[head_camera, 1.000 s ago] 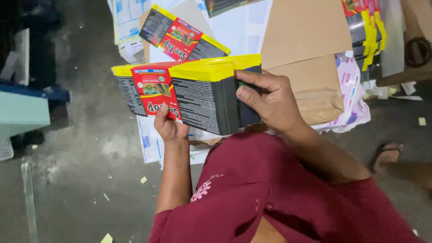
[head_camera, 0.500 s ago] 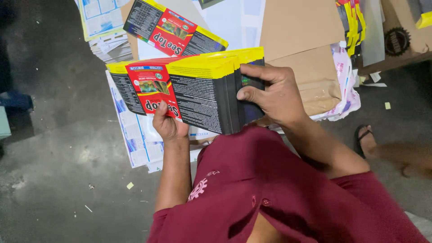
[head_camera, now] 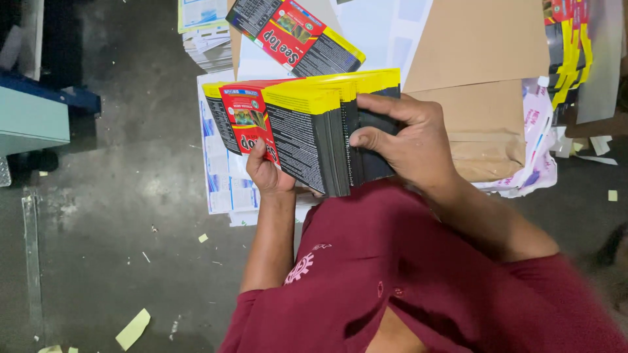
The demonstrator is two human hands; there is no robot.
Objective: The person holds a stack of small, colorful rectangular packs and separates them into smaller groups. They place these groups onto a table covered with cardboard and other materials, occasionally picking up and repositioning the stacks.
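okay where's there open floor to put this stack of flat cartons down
Bare grey floor lies left of the left hand, between the teal bench and the printed sheets, with only paper scraps. Ahead it is crowded: brown cardboard, more cartons, a pink-printed bag. Both hands hold the stack.

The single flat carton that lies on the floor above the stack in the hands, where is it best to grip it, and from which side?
Probably by its yellow-edged right end, coming from the right. The flat carton lies tilted on white sheets, and that end shows free, while its left end runs out of the picture's top. A flat piece needs a pinch at an edge. Both the left hand and right hand hold the stack.
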